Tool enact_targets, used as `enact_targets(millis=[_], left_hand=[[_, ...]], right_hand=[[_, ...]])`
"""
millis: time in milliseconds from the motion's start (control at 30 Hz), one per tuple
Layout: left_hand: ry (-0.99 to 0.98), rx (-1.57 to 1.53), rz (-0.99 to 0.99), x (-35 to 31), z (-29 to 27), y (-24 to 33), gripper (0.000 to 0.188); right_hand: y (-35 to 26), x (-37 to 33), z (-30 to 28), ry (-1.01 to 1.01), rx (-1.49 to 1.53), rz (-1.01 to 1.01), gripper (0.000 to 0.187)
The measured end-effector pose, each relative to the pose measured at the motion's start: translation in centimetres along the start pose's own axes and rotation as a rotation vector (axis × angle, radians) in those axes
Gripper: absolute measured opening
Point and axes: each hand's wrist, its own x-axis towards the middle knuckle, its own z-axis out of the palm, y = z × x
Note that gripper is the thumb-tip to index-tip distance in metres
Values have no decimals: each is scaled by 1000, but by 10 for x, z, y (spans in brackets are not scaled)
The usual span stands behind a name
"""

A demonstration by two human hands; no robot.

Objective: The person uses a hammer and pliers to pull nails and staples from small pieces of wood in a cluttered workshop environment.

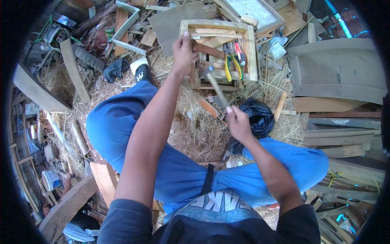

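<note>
My left hand (185,55) is closed around a brown wooden piece (211,51) at the near left of a wooden frame (252,53); the piece points right across it. Its gripped end is hidden by my fingers. In my right hand (239,124) is a hammer (219,92), gripped low on its pale handle. The metal head is raised toward the frame's near side, below the wooden piece. Inside the frame lie loose wood strips (215,36), pliers with yellow and green handles (233,67) and a red and white tool (239,53).
A black plastic bag (258,118) sits near my right knee. Large curved panels (337,67) and stacked boards (341,134) fill the right side. Straw and shavings (191,134) cover the ground. At left are curved boards (40,89), a white bucket (50,180) and another person's arm (67,185).
</note>
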Motion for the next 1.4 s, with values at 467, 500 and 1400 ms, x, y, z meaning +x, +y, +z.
enact_targets(millis=[467,500,1400], left_hand=[[21,56,40,5,5,2,38],[21,55,39,4,7,2,38],[-27,71,29,5,3,0,39]], right_hand=[[-7,-6,-7,-19,24,-23,35],[-13,-4,-14,13,80,-11,34],[5,-10,11,-219,130,159,44]])
